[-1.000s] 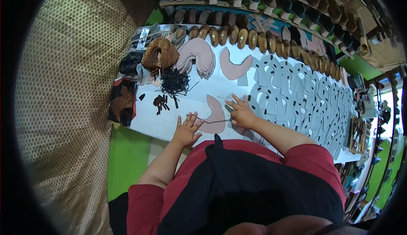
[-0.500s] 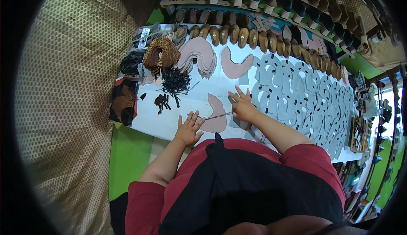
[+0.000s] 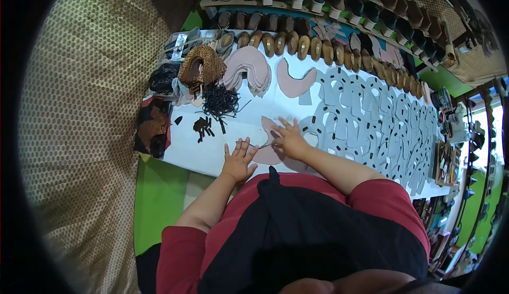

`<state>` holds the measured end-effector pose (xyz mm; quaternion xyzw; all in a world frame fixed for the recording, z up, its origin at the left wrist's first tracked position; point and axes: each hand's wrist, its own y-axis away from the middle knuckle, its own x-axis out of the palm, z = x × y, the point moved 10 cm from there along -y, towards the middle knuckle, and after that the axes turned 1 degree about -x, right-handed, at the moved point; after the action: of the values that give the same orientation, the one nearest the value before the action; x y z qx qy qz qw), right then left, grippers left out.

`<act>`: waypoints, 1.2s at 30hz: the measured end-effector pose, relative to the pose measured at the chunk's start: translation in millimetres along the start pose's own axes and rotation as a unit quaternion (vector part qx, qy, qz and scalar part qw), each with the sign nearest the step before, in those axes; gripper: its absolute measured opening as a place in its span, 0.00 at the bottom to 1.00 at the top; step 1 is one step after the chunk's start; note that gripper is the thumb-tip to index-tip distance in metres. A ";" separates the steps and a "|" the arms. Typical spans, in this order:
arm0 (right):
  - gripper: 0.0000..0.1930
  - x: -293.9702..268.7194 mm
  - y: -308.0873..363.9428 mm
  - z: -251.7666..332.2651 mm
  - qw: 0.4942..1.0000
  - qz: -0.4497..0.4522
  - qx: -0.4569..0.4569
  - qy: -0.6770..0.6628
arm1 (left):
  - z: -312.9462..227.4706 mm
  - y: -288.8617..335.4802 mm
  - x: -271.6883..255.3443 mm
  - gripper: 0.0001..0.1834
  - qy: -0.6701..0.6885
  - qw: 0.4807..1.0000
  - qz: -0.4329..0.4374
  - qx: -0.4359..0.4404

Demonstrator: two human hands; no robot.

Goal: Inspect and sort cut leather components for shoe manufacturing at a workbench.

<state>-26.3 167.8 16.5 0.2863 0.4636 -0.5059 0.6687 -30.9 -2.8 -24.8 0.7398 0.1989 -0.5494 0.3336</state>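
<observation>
Fingers (image 3: 287, 127) over edge of pink piece (image 3: 266, 157), bare tabletop (image 3: 193, 153) leftward

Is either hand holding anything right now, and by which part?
The right hand has the dark strip at its right end; whether pinched or pressed, I can't tell. The left hand lies spread over the strip's left end.
</observation>
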 end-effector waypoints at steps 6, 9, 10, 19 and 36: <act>0.09 10.7 -5.1 28.9 0.997 -0.066 -0.040 -0.008 | 2.9 4.0 -0.8 0.42 0.016 1.000 -0.015 0.008; 0.09 15.7 -5.2 32.8 0.996 -0.069 -0.054 0.011 | 6.7 7.1 -0.3 0.43 0.039 0.998 -0.047 0.016; 0.09 14.8 -5.8 34.0 0.996 -0.067 -0.053 0.011 | 3.9 7.7 -1.6 0.42 0.041 0.998 -0.043 0.030; 0.05 24.7 -22.2 27.7 0.999 -0.022 0.039 -0.013 | -1.1 6.7 -7.3 0.39 0.037 0.997 -0.038 0.047; 0.09 23.7 -35.7 32.7 0.999 -0.003 0.037 -0.001 | -1.0 6.3 -9.9 0.39 0.039 0.997 -0.051 0.046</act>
<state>-47.8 118.6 11.3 0.3092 0.4449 -0.5252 0.6563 -29.2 -5.7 -13.5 0.7643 0.2232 -0.5450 0.2628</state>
